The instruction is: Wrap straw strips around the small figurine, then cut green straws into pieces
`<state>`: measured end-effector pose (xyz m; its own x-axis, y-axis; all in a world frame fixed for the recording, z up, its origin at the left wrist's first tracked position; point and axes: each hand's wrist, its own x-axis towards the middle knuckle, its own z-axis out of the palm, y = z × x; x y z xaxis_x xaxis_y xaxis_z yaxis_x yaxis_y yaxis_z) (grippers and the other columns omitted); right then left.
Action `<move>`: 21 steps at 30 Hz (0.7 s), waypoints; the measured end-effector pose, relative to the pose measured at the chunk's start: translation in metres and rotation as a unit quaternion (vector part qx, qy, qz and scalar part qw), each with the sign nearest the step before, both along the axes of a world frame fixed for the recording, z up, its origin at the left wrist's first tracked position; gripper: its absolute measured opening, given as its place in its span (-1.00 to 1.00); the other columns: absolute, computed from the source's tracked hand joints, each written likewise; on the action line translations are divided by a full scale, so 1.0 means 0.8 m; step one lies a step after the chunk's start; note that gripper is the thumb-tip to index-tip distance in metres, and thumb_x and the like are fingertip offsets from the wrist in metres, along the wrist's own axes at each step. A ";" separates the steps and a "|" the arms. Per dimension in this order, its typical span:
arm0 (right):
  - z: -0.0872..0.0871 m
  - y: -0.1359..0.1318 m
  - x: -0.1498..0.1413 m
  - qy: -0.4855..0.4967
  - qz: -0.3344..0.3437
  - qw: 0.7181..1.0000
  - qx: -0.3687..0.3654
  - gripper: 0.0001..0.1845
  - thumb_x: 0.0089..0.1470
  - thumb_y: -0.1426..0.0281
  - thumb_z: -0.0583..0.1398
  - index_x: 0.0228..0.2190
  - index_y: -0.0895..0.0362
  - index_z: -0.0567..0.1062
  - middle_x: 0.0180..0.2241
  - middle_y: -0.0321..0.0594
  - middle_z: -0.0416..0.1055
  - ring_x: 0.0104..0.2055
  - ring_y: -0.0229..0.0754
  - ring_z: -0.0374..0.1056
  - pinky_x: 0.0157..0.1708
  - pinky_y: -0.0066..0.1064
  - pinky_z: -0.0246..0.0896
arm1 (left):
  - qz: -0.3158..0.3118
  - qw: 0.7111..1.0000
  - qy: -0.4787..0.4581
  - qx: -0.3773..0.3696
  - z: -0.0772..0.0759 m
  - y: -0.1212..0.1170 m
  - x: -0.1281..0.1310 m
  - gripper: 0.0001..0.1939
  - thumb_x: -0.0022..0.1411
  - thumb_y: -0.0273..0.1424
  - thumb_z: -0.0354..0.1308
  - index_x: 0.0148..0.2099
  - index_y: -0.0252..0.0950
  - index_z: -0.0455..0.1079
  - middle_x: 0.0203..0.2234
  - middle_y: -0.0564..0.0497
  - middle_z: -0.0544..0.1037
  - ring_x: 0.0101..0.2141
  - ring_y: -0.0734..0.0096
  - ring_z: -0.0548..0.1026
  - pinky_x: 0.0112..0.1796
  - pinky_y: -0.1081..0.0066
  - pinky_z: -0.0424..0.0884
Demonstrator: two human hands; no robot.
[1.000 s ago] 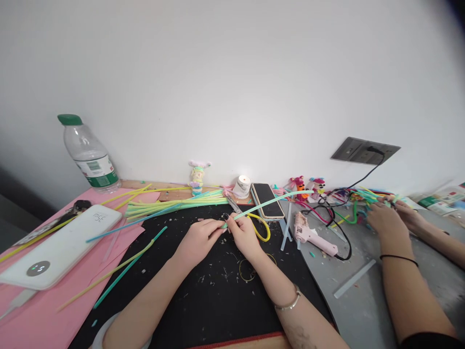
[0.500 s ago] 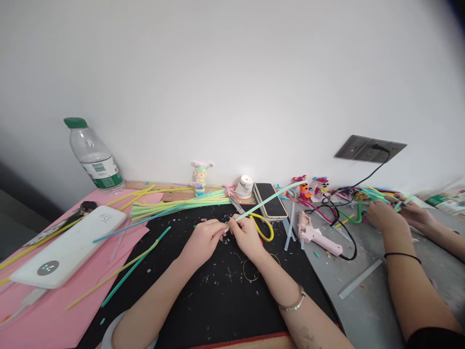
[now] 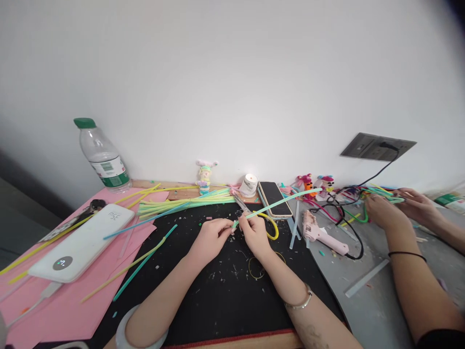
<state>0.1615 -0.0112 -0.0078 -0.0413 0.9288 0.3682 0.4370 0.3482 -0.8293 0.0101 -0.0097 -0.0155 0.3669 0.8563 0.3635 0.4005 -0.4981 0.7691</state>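
A pale green pipe cleaner (image 3: 286,199) runs between my two hands and slants up to the right, its far end free over the phone. My left hand (image 3: 215,237) pinches the near end with thumb and fingertips. Close beside it, my right hand (image 3: 254,235) is closed on the same stem a little farther along. Both hands are just above the black mat (image 3: 218,300). Behind my right hand lie scissors (image 3: 241,202) and a bent yellow pipe cleaner (image 3: 273,228), each partly covered.
A phone (image 3: 275,198), a white cup (image 3: 249,185) and a glue gun (image 3: 324,234) lie right of centre. Green-yellow pipe cleaners (image 3: 189,206), a power bank (image 3: 83,242) and a bottle (image 3: 105,160) are at left. A co-worker's hands (image 3: 390,213) handle green stems at right.
The whole view has shifted slightly, so things appear farther right. My hands keep hold of the pale green pipe cleaner, whose free end now slopes less steeply. The co-worker's hands have moved a little.
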 end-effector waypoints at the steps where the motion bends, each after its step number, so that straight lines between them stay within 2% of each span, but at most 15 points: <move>1: -0.001 0.000 0.000 0.002 -0.016 1.000 0.003 -0.57 0.14 0.30 0.00 -0.72 0.11 0.14 -0.70 -0.39 0.05 -0.61 -0.32 0.00 -0.54 -0.44 -0.11 | 0.001 1.000 -0.009 -0.005 -0.001 0.000 0.000 -0.86 0.19 -0.45 0.04 -0.33 -0.27 0.43 -0.49 0.06 0.53 -0.48 0.45 0.42 -0.39 0.46 0.30; 4: -0.003 -0.001 0.000 -0.001 -0.040 0.999 0.009 -0.58 0.13 0.33 0.00 -0.71 0.10 0.09 -0.72 -0.40 0.00 -0.62 -0.32 -0.03 -0.55 -0.43 -0.13 | 0.004 0.999 -0.026 -0.023 -0.004 0.000 0.002 -0.88 0.17 -0.43 0.08 -0.27 -0.26 0.44 -0.45 0.05 0.55 -0.48 0.45 0.44 -0.41 0.47 0.32; 9: -0.004 -0.003 -0.002 -0.016 -0.020 0.999 0.024 -0.60 0.13 0.36 0.00 -0.70 0.11 0.06 -0.69 -0.41 -0.03 -0.61 -0.34 -0.05 -0.55 -0.44 -0.14 | 0.009 0.999 -0.038 -0.009 0.001 -0.003 0.005 -0.88 0.19 -0.44 0.07 -0.29 -0.26 0.45 -0.43 0.04 0.53 -0.44 0.44 0.44 -0.36 0.46 0.32; 16: -0.005 -0.006 -0.003 -0.011 -0.003 1.000 0.018 -0.60 0.15 0.34 0.01 -0.70 0.13 0.17 -0.68 -0.39 0.05 -0.61 -0.33 0.01 -0.55 -0.45 -0.09 | -0.008 0.999 -0.043 -0.019 0.001 -0.004 0.003 -0.81 0.23 -0.47 0.01 -0.37 -0.27 0.44 -0.49 0.04 0.49 -0.43 0.45 0.43 -0.34 0.45 0.29; 21: -0.004 -0.003 0.000 -0.030 -0.002 0.999 0.010 -0.63 0.16 0.29 0.01 -0.64 0.14 0.26 -0.65 -0.35 0.15 -0.58 -0.31 0.08 -0.52 -0.45 -0.03 | 0.017 0.995 -0.070 -0.065 0.003 -0.002 0.000 -0.80 0.24 -0.41 -0.02 -0.37 -0.26 0.42 -0.52 0.06 0.49 -0.48 0.46 0.42 -0.39 0.46 0.29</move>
